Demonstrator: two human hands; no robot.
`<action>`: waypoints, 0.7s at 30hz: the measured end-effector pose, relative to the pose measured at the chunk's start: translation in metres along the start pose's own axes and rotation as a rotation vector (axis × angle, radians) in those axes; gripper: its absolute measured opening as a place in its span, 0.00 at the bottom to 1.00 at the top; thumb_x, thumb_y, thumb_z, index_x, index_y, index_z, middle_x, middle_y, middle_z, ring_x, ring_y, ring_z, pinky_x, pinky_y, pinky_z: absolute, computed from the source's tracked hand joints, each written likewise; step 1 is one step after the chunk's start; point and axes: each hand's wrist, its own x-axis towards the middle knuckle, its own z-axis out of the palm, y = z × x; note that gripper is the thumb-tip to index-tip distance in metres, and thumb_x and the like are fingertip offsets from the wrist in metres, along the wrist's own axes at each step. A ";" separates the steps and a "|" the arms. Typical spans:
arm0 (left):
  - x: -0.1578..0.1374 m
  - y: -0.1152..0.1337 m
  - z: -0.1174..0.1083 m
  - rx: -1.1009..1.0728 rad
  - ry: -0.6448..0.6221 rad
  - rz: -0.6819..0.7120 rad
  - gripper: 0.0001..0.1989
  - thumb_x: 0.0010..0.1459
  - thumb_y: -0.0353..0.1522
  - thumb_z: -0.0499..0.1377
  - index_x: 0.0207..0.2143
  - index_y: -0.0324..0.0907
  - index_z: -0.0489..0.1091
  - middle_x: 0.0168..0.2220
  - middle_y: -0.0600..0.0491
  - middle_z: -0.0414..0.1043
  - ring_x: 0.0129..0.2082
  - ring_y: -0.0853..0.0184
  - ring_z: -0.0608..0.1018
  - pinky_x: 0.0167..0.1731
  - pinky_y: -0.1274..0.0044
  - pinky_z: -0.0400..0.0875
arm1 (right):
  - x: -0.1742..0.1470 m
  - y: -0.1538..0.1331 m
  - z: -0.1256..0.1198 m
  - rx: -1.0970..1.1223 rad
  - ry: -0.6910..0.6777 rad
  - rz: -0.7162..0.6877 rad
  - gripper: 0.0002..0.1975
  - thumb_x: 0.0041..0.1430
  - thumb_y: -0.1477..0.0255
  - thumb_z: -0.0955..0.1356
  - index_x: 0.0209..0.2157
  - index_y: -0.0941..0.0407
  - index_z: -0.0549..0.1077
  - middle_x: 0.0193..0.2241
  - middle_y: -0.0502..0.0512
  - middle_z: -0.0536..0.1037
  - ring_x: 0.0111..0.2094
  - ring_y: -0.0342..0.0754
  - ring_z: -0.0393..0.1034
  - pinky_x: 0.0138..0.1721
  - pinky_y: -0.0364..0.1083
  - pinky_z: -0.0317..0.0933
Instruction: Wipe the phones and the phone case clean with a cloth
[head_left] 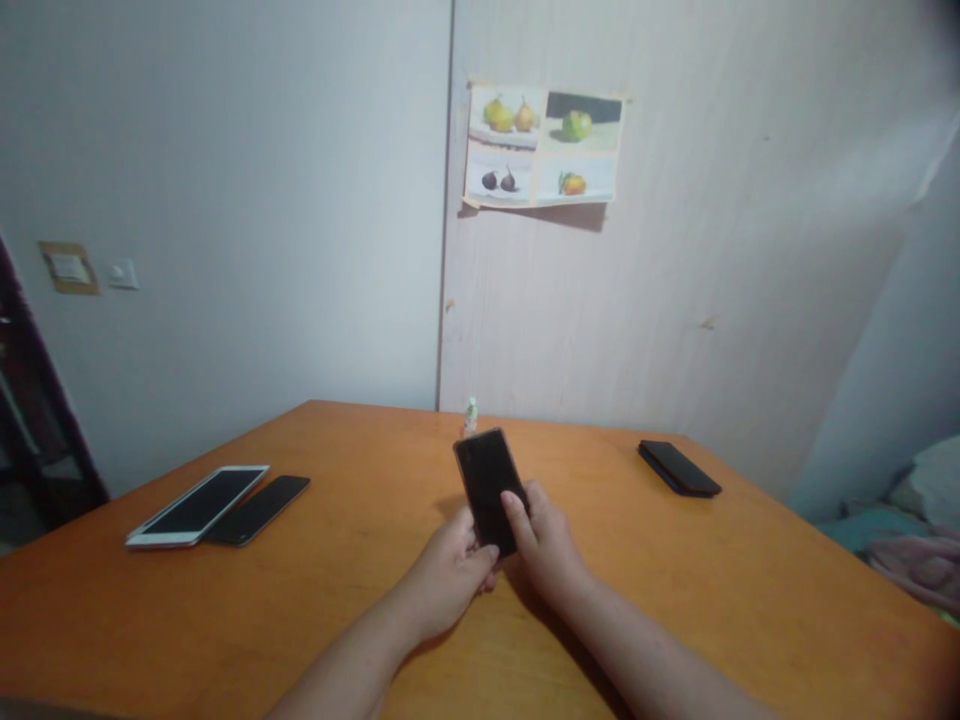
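Observation:
A dark smartphone (484,485) is held tilted above the middle of the orange-brown table (360,450), its screen black. My left hand (454,570) grips its lower left edge, thumb across the bottom corner. From the other side my right hand (546,535) closes on the phone, with the thumb lying over its right edge. The fingers behind the phone are mostly hidden. A small pale-and-green bottle-like item (471,415) stands just beyond the phone's top edge, partly covered by it.
On the left of the table lie a white-framed tablet (206,500) and a black phone (259,510) side by side. Toward the back right rests a stack of dark flat devices (679,468). A wall with a fruit picture (541,147) rises behind; crumpled cloth (919,565) lies beyond the right edge.

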 end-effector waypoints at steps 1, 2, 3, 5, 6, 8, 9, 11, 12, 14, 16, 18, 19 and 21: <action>0.001 -0.001 0.000 -0.013 0.002 0.000 0.17 0.57 0.31 0.61 0.50 0.43 0.66 0.31 0.53 0.70 0.24 0.72 0.70 0.25 0.79 0.63 | 0.000 0.000 0.000 0.002 -0.003 -0.001 0.18 0.67 0.56 0.61 0.39 0.55 0.70 0.29 0.55 0.78 0.30 0.50 0.72 0.31 0.45 0.58; 0.002 -0.003 0.000 -0.030 0.001 -0.001 0.18 0.57 0.31 0.61 0.50 0.43 0.66 0.31 0.53 0.70 0.24 0.72 0.70 0.25 0.79 0.62 | -0.001 0.000 0.000 0.007 -0.007 -0.003 0.18 0.67 0.56 0.61 0.41 0.56 0.70 0.31 0.56 0.79 0.32 0.51 0.73 0.32 0.46 0.59; 0.003 -0.004 0.000 -0.045 -0.004 -0.003 0.18 0.56 0.31 0.61 0.50 0.43 0.66 0.31 0.53 0.70 0.24 0.72 0.70 0.24 0.79 0.62 | -0.001 0.000 0.001 0.015 -0.009 -0.008 0.18 0.67 0.57 0.61 0.44 0.56 0.70 0.34 0.57 0.79 0.34 0.51 0.73 0.33 0.46 0.60; 0.004 -0.004 0.001 -0.055 -0.014 -0.012 0.20 0.56 0.31 0.61 0.52 0.44 0.65 0.29 0.54 0.69 0.24 0.71 0.70 0.23 0.79 0.61 | -0.002 -0.001 0.002 0.039 -0.012 -0.018 0.19 0.68 0.58 0.61 0.50 0.56 0.69 0.39 0.59 0.80 0.38 0.52 0.74 0.36 0.46 0.61; 0.004 -0.003 0.001 -0.051 -0.020 -0.019 0.21 0.56 0.31 0.61 0.52 0.43 0.65 0.29 0.54 0.69 0.24 0.71 0.70 0.23 0.79 0.60 | -0.001 -0.001 0.003 0.054 -0.005 -0.020 0.19 0.68 0.58 0.61 0.51 0.56 0.69 0.41 0.59 0.79 0.39 0.52 0.73 0.37 0.47 0.61; 0.003 -0.001 0.002 -0.034 -0.037 -0.030 0.23 0.56 0.32 0.61 0.54 0.43 0.63 0.29 0.55 0.69 0.24 0.70 0.70 0.23 0.79 0.61 | 0.000 -0.001 0.004 0.102 0.032 -0.006 0.19 0.67 0.58 0.61 0.50 0.56 0.70 0.41 0.59 0.79 0.40 0.51 0.73 0.39 0.47 0.61; 0.002 0.001 0.001 -0.020 -0.046 -0.032 0.24 0.57 0.34 0.61 0.55 0.42 0.62 0.29 0.55 0.69 0.25 0.70 0.71 0.24 0.78 0.61 | 0.002 -0.001 0.005 0.137 0.059 0.016 0.18 0.66 0.57 0.62 0.47 0.56 0.71 0.39 0.58 0.78 0.39 0.51 0.72 0.38 0.47 0.62; 0.000 0.003 -0.001 0.020 -0.055 -0.030 0.28 0.59 0.38 0.61 0.59 0.42 0.59 0.27 0.56 0.69 0.25 0.69 0.72 0.26 0.77 0.62 | 0.008 0.003 0.004 0.252 0.111 0.093 0.18 0.65 0.56 0.63 0.38 0.57 0.72 0.32 0.54 0.76 0.34 0.48 0.70 0.34 0.45 0.62; 0.000 0.004 -0.002 0.051 -0.035 -0.020 0.31 0.59 0.40 0.61 0.62 0.42 0.56 0.26 0.57 0.68 0.25 0.68 0.72 0.26 0.77 0.62 | 0.011 0.005 0.002 0.340 0.134 0.154 0.18 0.64 0.55 0.64 0.33 0.56 0.71 0.28 0.52 0.74 0.30 0.46 0.69 0.31 0.44 0.61; 0.000 0.003 -0.004 0.116 0.011 0.005 0.35 0.59 0.43 0.61 0.64 0.40 0.54 0.26 0.57 0.68 0.26 0.67 0.72 0.28 0.76 0.62 | 0.018 0.011 -0.005 0.592 0.162 0.348 0.17 0.62 0.56 0.66 0.28 0.55 0.67 0.22 0.47 0.69 0.22 0.42 0.63 0.22 0.41 0.55; 0.001 0.000 -0.007 0.191 0.071 0.047 0.34 0.58 0.43 0.62 0.62 0.39 0.58 0.25 0.58 0.68 0.27 0.67 0.71 0.30 0.76 0.62 | 0.024 0.017 -0.015 0.834 0.158 0.544 0.15 0.62 0.59 0.66 0.27 0.54 0.63 0.18 0.43 0.63 0.16 0.39 0.54 0.16 0.38 0.46; 0.004 -0.004 -0.008 0.225 0.126 0.092 0.30 0.57 0.42 0.64 0.58 0.40 0.64 0.25 0.58 0.68 0.27 0.67 0.71 0.31 0.76 0.62 | 0.027 0.019 -0.027 0.974 0.110 0.654 0.13 0.63 0.62 0.64 0.28 0.54 0.63 0.15 0.41 0.59 0.12 0.37 0.46 0.14 0.38 0.38; 0.005 -0.006 -0.009 0.225 0.148 0.107 0.28 0.56 0.42 0.64 0.56 0.40 0.67 0.25 0.58 0.68 0.27 0.67 0.70 0.32 0.76 0.62 | 0.028 0.020 -0.032 1.008 0.068 0.667 0.12 0.63 0.64 0.63 0.28 0.54 0.64 0.14 0.40 0.56 0.12 0.37 0.43 0.13 0.38 0.37; 0.009 -0.008 -0.009 0.199 0.183 0.115 0.26 0.56 0.42 0.64 0.53 0.40 0.69 0.25 0.57 0.68 0.28 0.66 0.71 0.33 0.76 0.62 | 0.027 0.018 -0.041 1.055 -0.008 0.663 0.10 0.63 0.68 0.61 0.30 0.56 0.68 0.14 0.39 0.53 0.12 0.37 0.39 0.14 0.38 0.37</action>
